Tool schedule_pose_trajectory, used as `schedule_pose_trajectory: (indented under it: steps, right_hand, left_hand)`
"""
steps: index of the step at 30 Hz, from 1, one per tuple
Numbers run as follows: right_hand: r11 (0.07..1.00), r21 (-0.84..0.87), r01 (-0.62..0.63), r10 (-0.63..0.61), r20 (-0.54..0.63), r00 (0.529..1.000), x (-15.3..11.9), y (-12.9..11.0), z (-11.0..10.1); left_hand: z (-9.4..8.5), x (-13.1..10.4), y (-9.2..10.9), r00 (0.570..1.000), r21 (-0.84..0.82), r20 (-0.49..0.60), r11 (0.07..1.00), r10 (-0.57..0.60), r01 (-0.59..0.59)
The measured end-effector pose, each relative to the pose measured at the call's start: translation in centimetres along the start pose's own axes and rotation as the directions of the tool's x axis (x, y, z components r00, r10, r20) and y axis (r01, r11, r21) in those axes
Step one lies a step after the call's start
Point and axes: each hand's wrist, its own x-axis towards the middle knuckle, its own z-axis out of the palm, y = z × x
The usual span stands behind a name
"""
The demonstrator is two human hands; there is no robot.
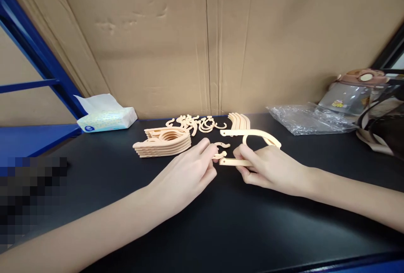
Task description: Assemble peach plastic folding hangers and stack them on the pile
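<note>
My left hand (197,163) is closed in a pinch on a small cream plastic hanger hook (220,155); its curved end sticks out past my fingertips. My right hand (265,163) grips a cream plastic hanger arm (232,162), whose end with a small hole points left, close to the hook. Whether the two parts touch, I cannot tell. Just beyond my right hand lies another cream hanger piece (252,132), partly hidden by that hand. A stack of folded hangers (162,148) sits left of my left hand. Several loose hooks (189,122) lie heaped behind.
More hanger arms (239,121) stand grouped at the back of the black table (202,226). A tissue pack (107,117) is at the back left. Crumpled clear plastic (309,119), a water bottle (350,94) and a dark bag (385,121) are at right. Cardboard (142,54) walls the back.
</note>
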Motion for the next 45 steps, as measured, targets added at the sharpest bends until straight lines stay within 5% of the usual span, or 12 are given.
schedule_pose_trajectory:
  steps: [5,10,20,35,45]
  right_hand:
    - [0.996,0.068,0.058,-0.058,0.005,0.998,-0.2,-0.1,0.0]
    - [0.983,0.158,0.095,-0.099,0.017,0.995,-0.2,-0.2,0.3]
    - [0.980,0.183,0.071,-0.068,-0.022,0.997,-0.5,-0.3,0.2]
    - [0.980,0.167,0.108,-0.099,-0.058,0.993,-0.4,-0.1,0.8]
    - [0.987,0.106,0.117,-0.111,-0.068,0.992,-0.6,-0.4,0.9]
  left_hand:
    - [-0.1,0.1,-0.1,0.997,0.028,-0.002,0.996,0.083,-0.083]
    - [0.1,-0.2,-0.2,0.999,0.029,0.032,0.999,0.029,-0.030]
    - [0.5,-1.7,-0.3,0.992,-0.180,0.104,0.980,-0.065,0.083]
    - [0.8,-1.2,-0.1,0.991,-0.397,0.125,0.913,-0.045,0.091]
    - [0.9,-1.2,-0.7,0.986,-0.197,0.152,0.980,0.067,-0.036]
